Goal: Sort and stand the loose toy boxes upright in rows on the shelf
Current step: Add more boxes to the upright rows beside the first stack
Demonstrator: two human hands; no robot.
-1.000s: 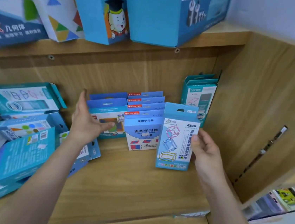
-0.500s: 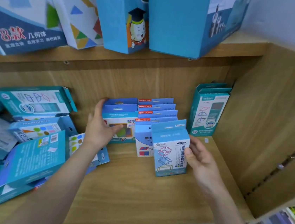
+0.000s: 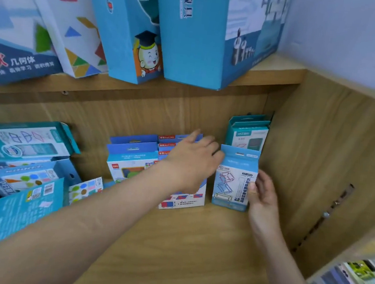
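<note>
Pinching a flat cardboard box (image 3: 232, 182) (glossy, rectangular), right grip (image 3: 262, 198).

The front of the shelf board (image 3: 193, 247) lies bare from its edge up to the standing rows of blue boxes (image 3: 131, 158). A heap of loose boxes (image 3: 20, 181) blocks the left and the side panel (image 3: 319, 168) closes the right. The upper shelf (image 3: 140, 92) caps the room overhead. Between the slim box (image 3: 233, 184) and that panel is a narrow gap, filled by the right hand (image 3: 262, 197).
</note>
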